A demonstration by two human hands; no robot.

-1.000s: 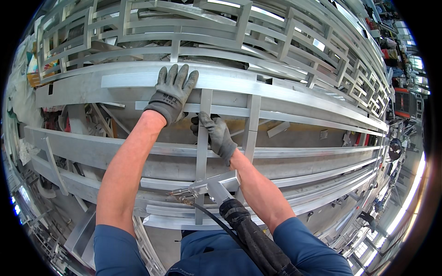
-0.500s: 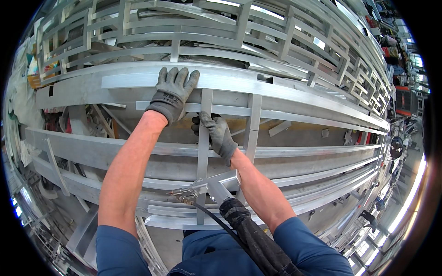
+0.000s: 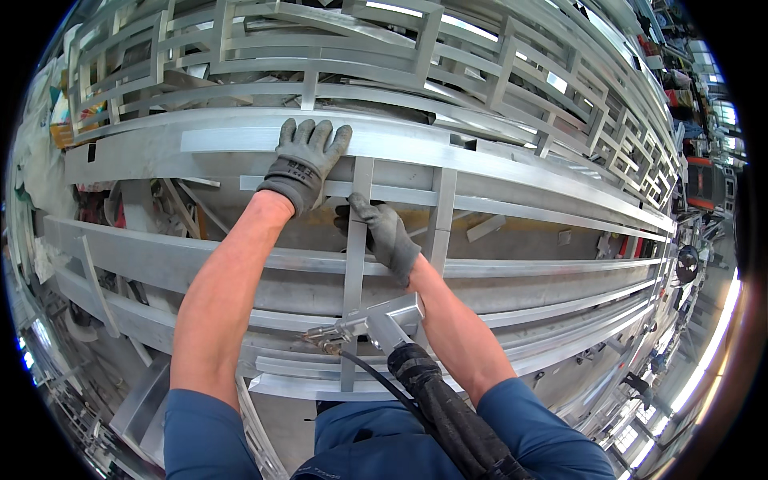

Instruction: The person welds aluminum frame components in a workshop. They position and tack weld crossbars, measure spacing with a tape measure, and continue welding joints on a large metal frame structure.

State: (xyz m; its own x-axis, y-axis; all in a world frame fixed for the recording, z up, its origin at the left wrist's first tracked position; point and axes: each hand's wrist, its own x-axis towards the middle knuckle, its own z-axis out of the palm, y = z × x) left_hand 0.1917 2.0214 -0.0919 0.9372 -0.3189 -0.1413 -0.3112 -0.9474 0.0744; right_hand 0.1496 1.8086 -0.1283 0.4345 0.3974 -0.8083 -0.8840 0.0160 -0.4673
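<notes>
The left hand (image 3: 304, 166) lies palm down on the long bar (image 3: 400, 146), its gloved fingers loosely spread and pointing away from the body; they rest over the bar rather than curl tightly round it, and how hard they press, I cannot tell; the long bar runs from left to right under them, so its long axis crosses the line of the fingers.

The right hand (image 3: 387, 234) is closed on the crossbar (image 3: 353, 280), coming to it from the right side; part of the glove lies over the upper face and dark fingertips show past the left edge, so it seems to be grasping the bar around its width, though the underside is hidden; the crossbar's long axis runs from the body outward, roughly square to the long bar, and its far end meets the near edge of that bar; whether the two are joined there, I cannot tell.

The right hand is the nearer one to the crossbar; the left hand sits just left of its far end, apart from it; the thin rail (image 3: 496, 206) passes between the long bar and the right hand; the second crossbar (image 3: 441, 216) stands just right of the right hand, roughly parallel to the first; a metal tool (image 3: 384, 320) lies over the crossbar's near part, below the right hand.
</notes>
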